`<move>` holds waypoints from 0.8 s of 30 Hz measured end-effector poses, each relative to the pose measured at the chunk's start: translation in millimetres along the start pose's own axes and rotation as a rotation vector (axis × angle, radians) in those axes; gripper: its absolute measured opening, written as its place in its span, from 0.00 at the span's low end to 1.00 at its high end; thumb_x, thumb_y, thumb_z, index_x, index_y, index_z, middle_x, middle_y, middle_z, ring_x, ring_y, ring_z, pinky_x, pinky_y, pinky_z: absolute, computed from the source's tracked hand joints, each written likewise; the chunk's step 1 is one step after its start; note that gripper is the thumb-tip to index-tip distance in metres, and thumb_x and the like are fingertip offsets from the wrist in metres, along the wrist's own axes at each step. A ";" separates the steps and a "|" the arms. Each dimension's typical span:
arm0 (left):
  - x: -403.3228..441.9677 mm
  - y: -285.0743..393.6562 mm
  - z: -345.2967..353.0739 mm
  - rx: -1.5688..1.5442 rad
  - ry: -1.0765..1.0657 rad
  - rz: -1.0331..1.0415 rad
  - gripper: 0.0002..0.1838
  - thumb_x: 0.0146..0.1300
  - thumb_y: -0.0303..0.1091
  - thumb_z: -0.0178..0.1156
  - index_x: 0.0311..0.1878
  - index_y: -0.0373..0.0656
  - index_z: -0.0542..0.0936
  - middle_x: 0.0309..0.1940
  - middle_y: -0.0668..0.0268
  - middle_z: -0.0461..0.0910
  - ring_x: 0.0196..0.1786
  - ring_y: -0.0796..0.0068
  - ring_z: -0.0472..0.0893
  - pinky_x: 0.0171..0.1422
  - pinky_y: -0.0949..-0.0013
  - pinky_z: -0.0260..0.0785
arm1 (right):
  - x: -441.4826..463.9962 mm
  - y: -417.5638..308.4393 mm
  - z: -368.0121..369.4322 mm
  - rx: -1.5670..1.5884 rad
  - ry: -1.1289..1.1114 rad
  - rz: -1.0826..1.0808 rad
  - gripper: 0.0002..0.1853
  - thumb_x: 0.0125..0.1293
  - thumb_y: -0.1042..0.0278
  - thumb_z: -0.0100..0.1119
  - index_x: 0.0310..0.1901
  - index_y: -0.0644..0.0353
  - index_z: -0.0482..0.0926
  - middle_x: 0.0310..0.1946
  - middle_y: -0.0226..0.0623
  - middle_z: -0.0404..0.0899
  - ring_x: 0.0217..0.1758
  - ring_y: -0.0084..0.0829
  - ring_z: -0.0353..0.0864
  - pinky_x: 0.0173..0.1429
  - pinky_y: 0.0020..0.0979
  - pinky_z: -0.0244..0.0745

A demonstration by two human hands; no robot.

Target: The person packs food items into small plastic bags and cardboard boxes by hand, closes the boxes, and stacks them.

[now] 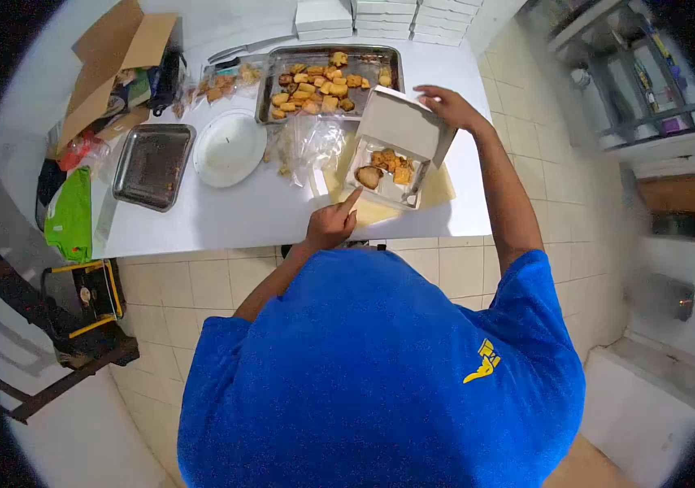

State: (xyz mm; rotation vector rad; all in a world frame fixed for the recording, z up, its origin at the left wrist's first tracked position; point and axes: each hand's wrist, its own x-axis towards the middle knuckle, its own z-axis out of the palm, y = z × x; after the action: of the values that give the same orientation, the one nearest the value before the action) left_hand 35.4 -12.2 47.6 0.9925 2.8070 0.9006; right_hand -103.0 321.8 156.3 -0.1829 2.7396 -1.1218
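A small white cardboard box (pixel 412 198) stands with its lid (pixel 400 124) raised, near the table's front edge. Inside it lie golden-brown pastry pieces (pixel 400 172) and a rounder, browned pastry (pixel 369 176). My left hand (pixel 333 225) is at the box's front left corner, index finger stretched to touch it and the other fingers partly curled. At the lid's far upper edge is my right hand (pixel 450 107), its fingers stretched out and apart, apparently against the back of the lid. Beneath the box is a pale yellow board or sheet (pixel 438 189).
Behind the box, a dark metal tray (pixel 400 61) holds many pastry pieces. Clear plastic bags (pixel 315 146), a white plate (pixel 230 150) and a smaller metal tray (pixel 155 128) lie leftward. Stacked white boxes (pixel 384 18), a knife (pixel 250 47) and an open carton (pixel 99 69) stand farther back.
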 end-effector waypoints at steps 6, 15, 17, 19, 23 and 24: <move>5.1 1.4 -14.8 0.030 -0.140 -0.044 0.31 0.59 0.35 0.53 0.68 0.55 0.61 0.22 0.60 0.77 0.23 0.60 0.78 0.29 0.56 0.71 | 3.9 -3.0 2.7 -0.171 0.091 -0.191 0.22 0.65 0.45 0.47 0.47 0.53 0.80 0.45 0.38 0.80 0.45 0.40 0.80 0.51 0.37 0.74; 7.0 -3.0 -21.3 0.011 -0.296 -0.092 0.33 0.60 0.34 0.51 0.70 0.57 0.56 0.24 0.59 0.78 0.26 0.59 0.79 0.31 0.56 0.71 | 36.4 32.4 62.0 -0.840 -0.022 0.161 0.14 0.65 0.57 0.47 0.42 0.53 0.80 0.44 0.37 0.79 0.49 0.38 0.78 0.53 0.56 0.68; 6.1 -8.9 -17.3 -0.001 -0.287 -0.078 0.33 0.60 0.34 0.51 0.70 0.57 0.56 0.24 0.59 0.77 0.26 0.59 0.79 0.32 0.56 0.71 | 34.9 49.7 77.1 -0.900 -0.021 0.166 0.10 0.62 0.65 0.46 0.41 0.53 0.78 0.45 0.35 0.79 0.47 0.39 0.79 0.50 0.59 0.70; 5.0 -11.1 -19.5 -0.106 -0.306 -0.082 0.34 0.61 0.35 0.51 0.70 0.60 0.55 0.25 0.56 0.78 0.27 0.55 0.79 0.32 0.54 0.71 | 29.6 56.8 84.2 -0.931 0.045 0.146 0.16 0.62 0.64 0.47 0.52 0.50 0.73 0.49 0.36 0.77 0.49 0.41 0.78 0.52 0.61 0.68; 7.6 -20.8 -46.1 -0.161 -0.336 -0.075 0.34 0.60 0.36 0.52 0.71 0.60 0.54 0.24 0.55 0.78 0.28 0.53 0.79 0.34 0.53 0.72 | 15.9 20.2 74.7 -0.776 0.285 0.206 0.24 0.61 0.63 0.51 0.60 0.52 0.67 0.54 0.38 0.73 0.56 0.42 0.72 0.54 0.57 0.68; 7.4 -27.6 -52.3 -0.160 -0.308 -0.120 0.33 0.60 0.36 0.52 0.69 0.59 0.57 0.25 0.55 0.79 0.28 0.54 0.79 0.34 0.54 0.72 | 11.9 10.5 72.6 -0.739 0.424 0.152 0.24 0.61 0.63 0.52 0.61 0.53 0.67 0.54 0.40 0.72 0.57 0.43 0.71 0.55 0.55 0.68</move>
State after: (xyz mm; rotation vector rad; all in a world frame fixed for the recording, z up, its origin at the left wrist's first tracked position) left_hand 2.8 -52.1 77.5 0.8485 2.4672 0.8585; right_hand -100.1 277.6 96.6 0.1948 3.3430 -0.0640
